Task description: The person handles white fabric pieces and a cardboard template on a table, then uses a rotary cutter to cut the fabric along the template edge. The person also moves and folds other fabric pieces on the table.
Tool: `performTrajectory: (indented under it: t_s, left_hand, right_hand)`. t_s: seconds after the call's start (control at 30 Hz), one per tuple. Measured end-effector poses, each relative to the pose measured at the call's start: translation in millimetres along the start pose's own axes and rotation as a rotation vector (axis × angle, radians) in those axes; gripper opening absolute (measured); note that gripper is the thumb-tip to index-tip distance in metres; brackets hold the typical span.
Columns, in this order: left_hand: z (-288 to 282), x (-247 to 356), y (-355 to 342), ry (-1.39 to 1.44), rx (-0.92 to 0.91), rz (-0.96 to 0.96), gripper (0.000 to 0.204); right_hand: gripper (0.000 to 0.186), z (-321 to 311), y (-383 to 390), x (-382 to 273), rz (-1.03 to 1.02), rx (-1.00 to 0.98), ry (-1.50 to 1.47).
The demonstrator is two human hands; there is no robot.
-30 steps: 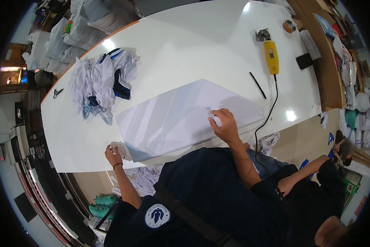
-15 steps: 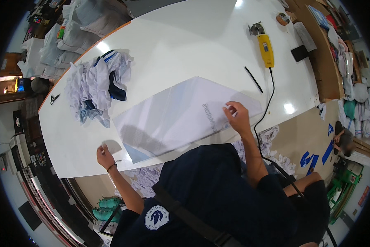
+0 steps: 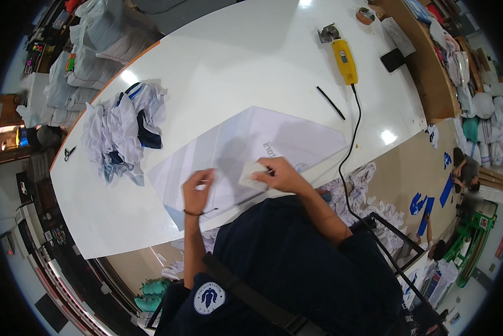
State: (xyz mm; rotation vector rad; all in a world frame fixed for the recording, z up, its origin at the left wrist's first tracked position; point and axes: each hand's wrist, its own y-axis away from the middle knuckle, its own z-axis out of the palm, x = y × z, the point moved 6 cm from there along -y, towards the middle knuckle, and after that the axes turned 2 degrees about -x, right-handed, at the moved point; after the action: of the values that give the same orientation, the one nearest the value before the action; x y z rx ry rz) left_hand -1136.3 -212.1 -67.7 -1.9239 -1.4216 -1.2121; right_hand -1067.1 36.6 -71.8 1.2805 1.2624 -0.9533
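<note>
Scissors (image 3: 69, 153): small and dark, lying on the white table (image 3: 207, 73), well left of the sheet (image 3: 229, 143).
Cloth heap (image 3: 111, 134): crumpled white with dark blue parts, just past the sheet's upper left edge.
Left hand (image 3: 197, 190): over the sheet's left half, fingers loosely curled; blurred, cannot tell whether gripping or touching anything.
Shirt badge (image 3: 209, 298): below the sheet; round and white, dark figure ringed by small lettering.
Sheet: flat along the table's near edge; white with pale grey bands, cloth by the look. Grey lettering (image 3: 274, 149) turned from this view, partly covered by the right hand (image 3: 276, 175).
Right hand: over the sheet's near edge, thumb and fingers nearly closed; pale scrap (image 3: 254, 175) at the fingertips, perhaps pinched, too blurred for certainty.
Handwork: by judgement, handling of the scrap above the laid-out sheet; next, probably calling for a steady pinch and an undisturbed sheet.
Black stick (image 3: 331, 103): beyond the sheet's upper right edge.
Cutter (image 3: 345, 60): yellow, corded, farther beyond the sheet's right half; label unreadably small.
Phone (image 3: 393, 60): dark, well up and right of the sheet.
</note>
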Motion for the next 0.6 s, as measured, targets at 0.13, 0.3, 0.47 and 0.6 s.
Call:
performTrajectory:
  t_s: [0.13, 0.3, 0.47, 0.6]
  left_hand:
    - [-105.7, -174.5, 57.7, -0.884, 0.508, -0.395, 0.069]
    - [-140.4, -211.5, 97.7, -0.765, 0.591, -0.92, 0.084]
    - [-132.0, -238.5, 85.7, -0.518, 0.577, -0.783, 0.047]
    - [-140.6, -236.3, 79.1, -0.671, 0.548, -0.802, 0.033]
  right_hand:
    - [0.017, -85.1, 34.7, 54.3, 0.108, 0.542, -0.18]
    - [0.025, -182.9, 83.2, 53.1, -0.073, 1.005, -0.426]
    - [0.022, -218.1, 105.6, 68.4, 0.006, 1.132, -0.175]
    - [0.024, -211.4, 113.2, 75.8, 0.282, 1.086, 0.143]
